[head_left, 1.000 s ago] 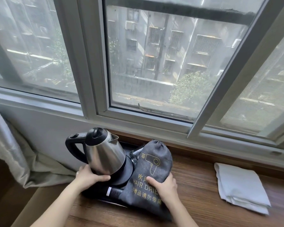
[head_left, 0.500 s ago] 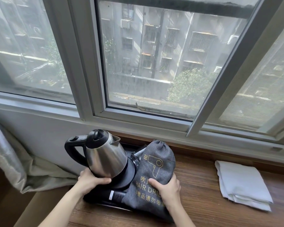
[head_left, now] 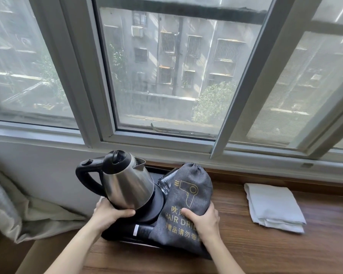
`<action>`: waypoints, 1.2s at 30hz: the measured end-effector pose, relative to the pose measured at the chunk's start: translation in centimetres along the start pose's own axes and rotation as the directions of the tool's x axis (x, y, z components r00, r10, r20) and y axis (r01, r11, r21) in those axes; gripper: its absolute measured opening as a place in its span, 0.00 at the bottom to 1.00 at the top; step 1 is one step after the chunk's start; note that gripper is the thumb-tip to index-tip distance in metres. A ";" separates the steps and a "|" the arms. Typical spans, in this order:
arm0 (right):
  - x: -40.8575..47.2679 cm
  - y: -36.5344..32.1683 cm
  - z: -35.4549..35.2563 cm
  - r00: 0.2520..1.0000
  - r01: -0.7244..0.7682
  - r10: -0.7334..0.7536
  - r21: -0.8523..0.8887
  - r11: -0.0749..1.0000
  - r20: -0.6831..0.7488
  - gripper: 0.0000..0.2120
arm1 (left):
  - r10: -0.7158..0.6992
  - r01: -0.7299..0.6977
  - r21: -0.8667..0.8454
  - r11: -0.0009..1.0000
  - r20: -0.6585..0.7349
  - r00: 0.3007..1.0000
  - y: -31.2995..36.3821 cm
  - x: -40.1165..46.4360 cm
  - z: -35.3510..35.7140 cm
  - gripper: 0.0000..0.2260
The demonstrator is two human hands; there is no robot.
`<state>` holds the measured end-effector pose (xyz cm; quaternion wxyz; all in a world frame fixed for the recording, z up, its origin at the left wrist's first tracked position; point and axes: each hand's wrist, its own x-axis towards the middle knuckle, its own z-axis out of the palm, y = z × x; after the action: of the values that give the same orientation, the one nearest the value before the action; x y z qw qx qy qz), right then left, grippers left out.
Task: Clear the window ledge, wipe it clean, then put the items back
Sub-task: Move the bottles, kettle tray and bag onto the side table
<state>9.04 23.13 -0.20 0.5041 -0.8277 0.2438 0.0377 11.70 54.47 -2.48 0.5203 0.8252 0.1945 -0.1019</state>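
Note:
A black tray [head_left: 117, 237] sits at the left end of the wooden window ledge [head_left: 265, 252]. On it stand a steel kettle [head_left: 127, 184] with a black handle on its round base, a clear glass [head_left: 165, 182] and a grey drawstring hair-dryer bag [head_left: 192, 188]. My left hand [head_left: 109, 214] grips the tray's left side, thumb lying against the kettle's foot. My right hand [head_left: 204, 220] holds the right side, thumb pressed on the bag, fingers curled round its edge. The tray's right rim is hidden under the bag.
A folded white cloth [head_left: 273, 206] lies on the ledge to the right. The grey window frame [head_left: 156, 143] runs right behind the tray. A pale curtain [head_left: 6, 204] bunches at the lower left, beyond the ledge's end.
Both hands keep the same hold. The tray with kettle and bag looks slightly nearer the white cloth, and the view has shifted a little.

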 end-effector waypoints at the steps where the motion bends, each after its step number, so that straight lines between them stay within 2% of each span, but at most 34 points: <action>1: -0.2 0.2 -0.7 1.000 -0.006 0.006 0.002 1.000 -0.004 0.59 | 0.028 -0.028 -0.038 0.999 0.020 0.999 0.7 -0.5 0.4 0.36; 3: -0.6 0.6 -2.1 1.000 -0.018 0.019 0.007 1.000 -0.014 0.60 | 0.056 -0.050 -0.077 0.996 0.073 0.996 2.1 -1.5 1.5 0.33; 6: -1.3 1.3 -4.6 0.998 -0.026 0.027 0.013 1.000 -0.051 0.61 | 0.076 -0.067 -0.074 0.995 0.129 0.989 3.2 -2.3 3.1 0.39; 9: -1.8 2.5 -7.4 0.995 -0.035 0.036 0.021 0.999 -0.089 0.57 | 0.088 -0.079 -0.069 0.994 0.139 0.986 4.5 -3.1 5.5 0.40; 12: -2.5 4.0 -10.9 0.988 -0.038 0.044 0.043 0.998 -0.146 0.60 | 0.105 -0.094 -0.078 0.993 0.153 0.983 6.1 -4.6 8.5 0.41; 15: -3.0 5.9 -14.8 0.981 -0.062 0.074 0.070 0.996 -0.179 0.56 | 0.111 -0.098 -0.068 0.993 0.231 0.967 7.8 -6.1 12.1 0.40; 18: -3.6 8.2 -19.3 0.969 -0.069 0.090 0.096 0.993 -0.229 0.56 | 0.143 -0.134 -0.050 0.990 0.305 0.942 9.6 -7.7 16.2 0.41; 22: -4.5 12.4 -25.8 0.942 -0.076 0.109 0.118 0.990 -0.317 0.48 | 0.195 -0.191 -0.047 0.980 0.341 0.919 12.2 -10.9 22.8 0.42; 27: -5.3 18.3 -34.7 0.920 -0.117 0.157 0.132 0.984 -0.358 0.59 | 0.224 -0.237 -0.016 0.971 0.394 0.891 15.1 -16.4 32.0 0.36; 31: -5.6 23.2 -41.8 0.907 -0.124 0.171 0.144 0.982 -0.386 0.59 | 0.205 -0.240 0.042 0.970 0.394 0.896 15.7 -19.0 39.4 0.42; 36: -6.3 27.8 -49.9 0.875 -0.124 0.178 0.146 0.982 -0.451 0.59 | 0.221 -0.279 0.072 0.957 0.442 0.870 17.9 -23.0 47.8 0.41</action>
<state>-17.92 -27.47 3.47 0.4728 -0.7616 0.4222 -0.1348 0.20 -0.28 -0.25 0.5028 0.8335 -0.0406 -0.2254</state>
